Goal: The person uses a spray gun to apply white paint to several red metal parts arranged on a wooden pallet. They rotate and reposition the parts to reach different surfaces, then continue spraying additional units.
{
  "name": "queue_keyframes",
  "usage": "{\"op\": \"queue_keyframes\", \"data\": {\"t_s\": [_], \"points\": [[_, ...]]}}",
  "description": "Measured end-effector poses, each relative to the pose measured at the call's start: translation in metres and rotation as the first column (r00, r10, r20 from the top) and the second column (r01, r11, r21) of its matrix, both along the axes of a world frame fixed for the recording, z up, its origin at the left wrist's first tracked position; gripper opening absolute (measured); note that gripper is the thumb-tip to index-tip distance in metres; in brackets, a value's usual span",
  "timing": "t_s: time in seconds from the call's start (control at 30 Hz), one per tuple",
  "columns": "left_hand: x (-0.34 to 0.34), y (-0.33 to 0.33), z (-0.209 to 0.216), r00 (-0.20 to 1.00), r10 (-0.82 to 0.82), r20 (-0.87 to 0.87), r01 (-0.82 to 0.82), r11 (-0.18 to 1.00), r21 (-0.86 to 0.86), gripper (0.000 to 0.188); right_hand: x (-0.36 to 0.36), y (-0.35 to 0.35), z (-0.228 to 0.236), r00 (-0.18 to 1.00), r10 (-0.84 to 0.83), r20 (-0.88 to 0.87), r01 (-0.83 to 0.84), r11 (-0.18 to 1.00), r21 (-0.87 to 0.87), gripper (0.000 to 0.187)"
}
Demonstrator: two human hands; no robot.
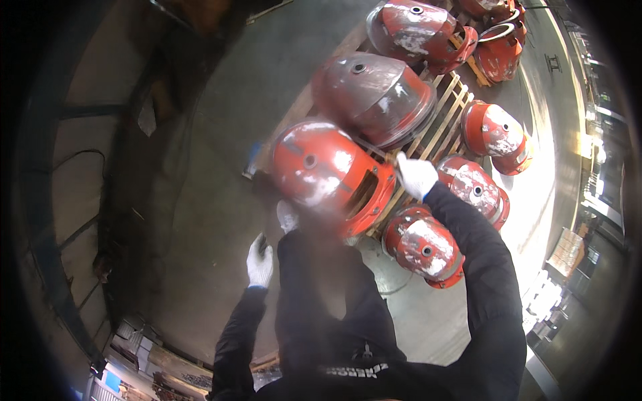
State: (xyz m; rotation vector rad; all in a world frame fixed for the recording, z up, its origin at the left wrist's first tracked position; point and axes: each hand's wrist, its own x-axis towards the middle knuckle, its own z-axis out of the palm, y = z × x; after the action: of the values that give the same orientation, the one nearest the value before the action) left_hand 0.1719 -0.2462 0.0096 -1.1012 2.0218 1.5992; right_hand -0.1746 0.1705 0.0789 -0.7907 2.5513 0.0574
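Legs: your dark trousers (366, 311) stand just short of the work, partly blurred.
Left hand: your white-gloved left hand (259, 264) hangs low beside your leg, apart from the housings; its fingers are partly bent, with a dark patch at their tips, and you cannot tell whether they grasp anything.
Right hand: your gloved right hand (416, 176) is stretched forward at the flange side of the nearest housing, fingers curled; what they grasp, if anything, you cannot tell.
Nearest housing: the red domed housing (329, 175) lies directly ahead of you, patched white and grey, its slot and flange facing right.
Right-hand row: three smaller red-and-white housings (428, 244) lie to its right.
Grey housing: a larger grey housing (368, 93) lies just behind.
Pallet: wooden slats (455, 104) show between the housings.
Far housing: another red-and-white housing (414, 33) lies beyond the grey one.
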Motion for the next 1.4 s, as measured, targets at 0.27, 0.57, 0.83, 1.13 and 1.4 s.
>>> {"op": "queue_keyframes", "data": {"t_s": [0.27, 0.57, 0.83, 1.13, 1.4], "points": [[-0.031, 0.034, 0.067, 0.790, -0.609, -0.069, 0.541, 0.746, -0.388, 0.044, 0.112, 0.137, -0.015, 0.915, -0.403, -0.001, 0.398, 0.905, -0.152, 0.039], [-0.086, 0.203, 0.143, 0.680, -0.710, -0.185, 0.634, 0.695, -0.338, 0.041, 0.146, 0.249, -0.025, 0.516, -0.817, 0.256, 0.854, 0.470, -0.222, 0.062], [-0.256, 0.325, 0.118, 0.421, -0.875, -0.240, 0.655, 0.476, -0.586, 0.045, 0.124, 0.302, -0.026, 0.133, -0.938, 0.321, 0.877, -0.040, -0.480, 0.060], [-0.500, 0.410, 0.034, 0.515, -0.840, -0.173, 0.435, 0.429, -0.792, 0.063, 0.047, 0.379, -0.049, 0.460, -0.864, 0.206, 0.839, 0.347, -0.419, 0.047], [-0.614, 0.441, -0.032, 0.459, -0.790, 0.406, 0.614, -0.048, -0.788, 0.054, -0.134, 0.372, -0.146, -0.183, -0.431, 0.884, 0.943, -0.332, 0.033, 0.054]]}}
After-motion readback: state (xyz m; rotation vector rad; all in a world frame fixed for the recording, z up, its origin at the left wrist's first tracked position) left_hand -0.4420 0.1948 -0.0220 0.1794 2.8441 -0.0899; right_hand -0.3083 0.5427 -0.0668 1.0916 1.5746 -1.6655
